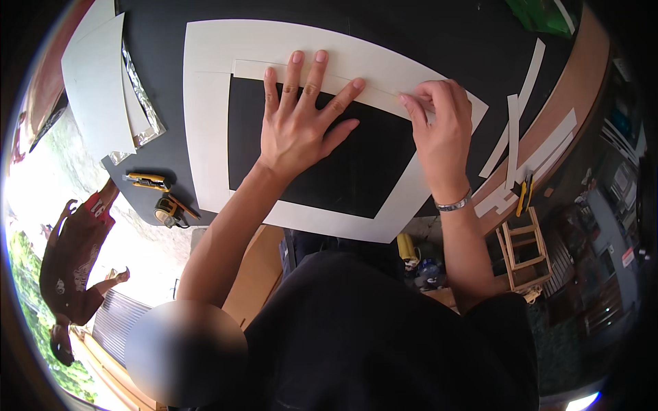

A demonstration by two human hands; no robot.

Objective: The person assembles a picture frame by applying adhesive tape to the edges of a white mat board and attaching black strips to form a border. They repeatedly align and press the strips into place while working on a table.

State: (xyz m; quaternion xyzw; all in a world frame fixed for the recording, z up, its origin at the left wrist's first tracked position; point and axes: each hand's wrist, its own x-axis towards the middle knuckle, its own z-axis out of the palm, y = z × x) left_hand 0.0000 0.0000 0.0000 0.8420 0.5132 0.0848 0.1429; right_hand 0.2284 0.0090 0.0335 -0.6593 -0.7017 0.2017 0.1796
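Observation:
A white cardboard frame (205, 123) with a wide rectangular opening lies flat on the black tabletop (322, 185). Along its far side runs a narrow white cardboard strip (377, 93). My left hand (293, 130) is spread open, palm down, its fingertips resting on the strip and the frame's far side. At the strip's right end, my right hand (444, 127) is closed in a pinch, thumb and curled fingers at its edge. The hand partly hides that end.
White sheets (99, 89) lie at far left, near a yellow utility knife (146, 181) and a tape measure (166, 211). Loose strips (513, 140) and another yellow cutter (525, 194) are at right. A person (75, 260) stands beyond the left edge; a wooden rack (526, 246) is lower right.

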